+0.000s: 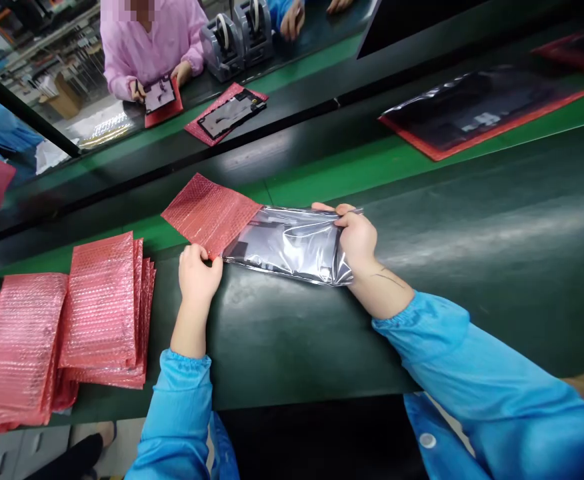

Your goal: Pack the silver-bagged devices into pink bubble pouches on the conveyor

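A silvery plastic bag with a dark flat item inside lies on the dark green bench, its left end tucked into a red bubble-wrap pouch. My right hand grips the bag's right end, fingers curled over its edge. My left hand pinches the near corner of the pouch's mouth, fingers closed on it.
A stack of red bubble-wrap pouches lies at the left, with more beside it. Across the belt a person in pink handles a part on a red pouch. More bagged items on red pouches lie on the belt; tape dispensers stand behind.
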Action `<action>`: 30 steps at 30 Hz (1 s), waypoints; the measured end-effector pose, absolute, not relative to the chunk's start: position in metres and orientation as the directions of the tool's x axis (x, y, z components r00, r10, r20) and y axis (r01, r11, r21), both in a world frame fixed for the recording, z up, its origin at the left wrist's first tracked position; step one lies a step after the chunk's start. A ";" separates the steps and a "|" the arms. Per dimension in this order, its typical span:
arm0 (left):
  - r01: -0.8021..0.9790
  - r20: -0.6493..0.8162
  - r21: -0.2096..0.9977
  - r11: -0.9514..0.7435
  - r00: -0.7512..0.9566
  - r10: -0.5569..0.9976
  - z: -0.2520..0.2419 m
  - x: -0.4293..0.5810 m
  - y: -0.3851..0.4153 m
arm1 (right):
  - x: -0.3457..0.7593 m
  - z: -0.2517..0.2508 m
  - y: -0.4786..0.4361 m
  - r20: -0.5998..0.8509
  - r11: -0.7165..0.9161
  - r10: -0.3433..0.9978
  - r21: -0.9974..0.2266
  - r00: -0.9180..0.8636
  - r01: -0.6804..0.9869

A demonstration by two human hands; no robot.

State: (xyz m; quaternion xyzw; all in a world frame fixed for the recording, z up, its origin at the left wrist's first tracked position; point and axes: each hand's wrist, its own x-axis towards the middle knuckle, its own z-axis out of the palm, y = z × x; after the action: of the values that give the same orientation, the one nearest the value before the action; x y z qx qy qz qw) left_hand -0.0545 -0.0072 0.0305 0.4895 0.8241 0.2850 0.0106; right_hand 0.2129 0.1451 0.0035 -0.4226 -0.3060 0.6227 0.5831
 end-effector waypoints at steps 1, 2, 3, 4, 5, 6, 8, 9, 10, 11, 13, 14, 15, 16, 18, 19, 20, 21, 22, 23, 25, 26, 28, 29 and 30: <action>0.772 0.200 0.490 0.404 -0.551 0.810 0.032 -0.051 -0.008 | 0.212 0.004 0.143 -0.145 -0.100 0.987 -0.884 0.064 -0.457; 0.743 0.134 0.520 0.422 -0.559 0.818 0.032 -0.046 -0.010 | 0.212 0.005 0.140 -0.126 -0.072 0.988 -0.893 0.094 -0.444; 0.706 0.075 0.572 0.418 -0.552 0.830 0.031 -0.040 -0.011 | 0.211 0.006 0.138 -0.113 -0.051 0.986 -0.902 0.120 -0.429; 0.653 0.022 0.643 0.400 -0.538 0.843 0.030 -0.033 -0.012 | 0.210 0.007 0.136 -0.108 -0.043 0.985 -0.911 0.137 -0.411; 0.580 -0.018 0.725 0.371 -0.523 0.852 0.027 -0.027 -0.012 | 0.210 0.009 0.134 -0.111 -0.046 0.983 -0.918 0.144 -0.393; 0.486 -0.048 0.807 0.336 -0.512 0.858 0.025 -0.021 -0.012 | 0.209 0.011 0.133 -0.117 -0.057 0.984 -0.923 0.137 -0.381; 0.259 -0.077 0.934 0.247 -0.527 0.846 0.019 -0.013 -0.009 | 0.208 0.015 0.133 -0.111 -0.080 0.992 -0.923 0.061 -0.376; 0.152 -0.071 0.970 0.188 -0.565 0.822 0.017 -0.012 -0.007 | 0.208 0.017 0.133 -0.095 -0.092 0.995 -0.921 -0.013 -0.379; 0.066 -0.054 0.991 0.119 -0.615 0.787 0.016 -0.013 -0.004 | 0.208 0.019 0.133 -0.076 -0.110 0.992 -0.921 -0.104 -0.375; 0.018 -0.025 0.999 0.049 -0.671 0.741 0.016 -0.016 -0.002 | 0.208 0.020 0.133 -0.056 -0.126 0.978 -0.927 -0.203 -0.354; 0.053 0.086 0.996 -0.072 -0.775 0.626 0.021 -0.024 0.000 | 0.206 0.022 0.131 -0.024 -0.131 0.920 -0.959 -0.391 -0.251; 0.133 0.177 0.984 -0.118 -0.808 0.563 0.026 -0.028 -0.001 | 0.205 0.022 0.128 -0.001 -0.096 0.893 -0.978 -0.450 -0.187; 0.242 0.286 0.958 -0.152 -0.816 0.502 0.031 -0.031 -0.002 | 0.204 0.021 0.125 0.043 -0.022 0.876 -0.991 -0.481 -0.129; 0.364 0.405 0.914 -0.179 -0.798 0.445 0.037 -0.032 -0.005 | 0.203 0.021 0.122 0.117 0.087 0.866 -0.993 -0.486 -0.084; 0.596 0.630 0.774 -0.212 -0.695 0.347 0.047 -0.030 -0.014 | 0.202 0.022 0.114 0.330 0.349 0.842 -0.937 -0.427 -0.036; 0.693 0.722 0.687 -0.219 -0.619 0.307 0.049 -0.028 -0.019 | 0.202 0.023 0.111 0.448 0.472 0.814 -0.881 -0.369 -0.027; 0.771 0.798 0.595 -0.226 -0.536 0.276 0.051 -0.024 -0.024 | 0.203 0.024 0.108 0.558 0.579 0.773 -0.815 -0.301 -0.025; 0.830 0.855 0.507 -0.233 -0.451 0.255 0.050 -0.021 -0.028 | 0.205 0.025 0.106 0.649 0.661 0.726 -0.750 -0.225 -0.028; 0.871 0.896 0.427 -0.243 -0.373 0.240 0.049 -0.017 -0.032 | 0.208 0.027 0.105 0.720 0.725 0.679 -0.688 -0.144 -0.028; 0.898 0.923 0.361 -0.253 -0.305 0.233 0.047 -0.014 -0.034 | 0.211 0.028 0.104 0.771 0.772 0.633 -0.635 -0.069 -0.018; 0.925 0.949 0.273 -0.264 -0.215 0.230 0.042 -0.008 -0.036 | 0.218 0.031 0.102 0.824 0.824 0.564 -0.566 0.044 0.025; 0.931 0.955 0.252 -0.265 -0.195 0.223 0.040 -0.006 -0.035 | 0.221 0.032 0.102 0.834 0.834 0.546 -0.550 0.075 0.049; 0.930 0.964 0.232 -0.285 -0.181 0.194 0.037 -0.006 -0.033 | 0.226 0.034 0.103 0.834 0.831 0.546 -0.551 0.083 0.079; 0.924 0.967 0.227 -0.309 -0.175 0.187 0.037 -0.008 -0.032 | 0.228 0.035 0.104 0.826 0.823 0.559 -0.563 0.063 0.079; 0.916 0.968 0.221 -0.334 -0.164 0.189 0.038 -0.011 -0.032 | 0.230 0.036 0.107 0.819 0.816 0.573 -0.574 0.033 0.068</action>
State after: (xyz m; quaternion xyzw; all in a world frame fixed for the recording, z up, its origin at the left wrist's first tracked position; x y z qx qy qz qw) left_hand -0.0106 -0.0316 0.0376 0.5675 0.4868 0.5875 -0.3096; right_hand 0.2296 0.1066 0.0361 -0.2393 -0.6699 0.1863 0.6777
